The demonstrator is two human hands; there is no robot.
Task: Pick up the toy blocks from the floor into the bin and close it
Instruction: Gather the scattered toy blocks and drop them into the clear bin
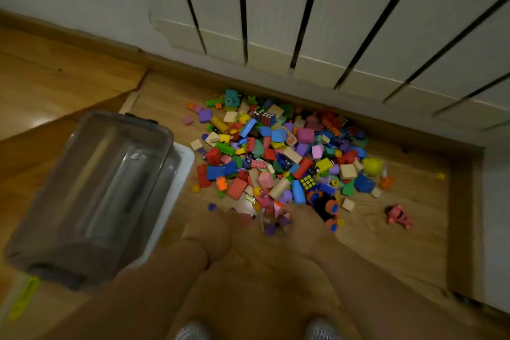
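Note:
A big heap of coloured toy blocks (278, 152) lies on the wooden floor against the wall. A clear plastic bin (91, 196) stands to its left, open and empty, resting on its white lid (182, 163). My left hand (215, 232) and my right hand (300, 226) are both down at the near edge of the heap, side by side. My right hand's fingers curl over small blocks there. The frame is blurred, so whether either hand grips a block is unclear.
A white radiator (331, 22) hangs on the wall above the heap. A pink toy figure (398, 217) lies apart to the right, and a small yellow piece (440, 176) sits farther right. A yellow-green object (23, 298) lies below the bin. My shoes (190, 331) show at the bottom.

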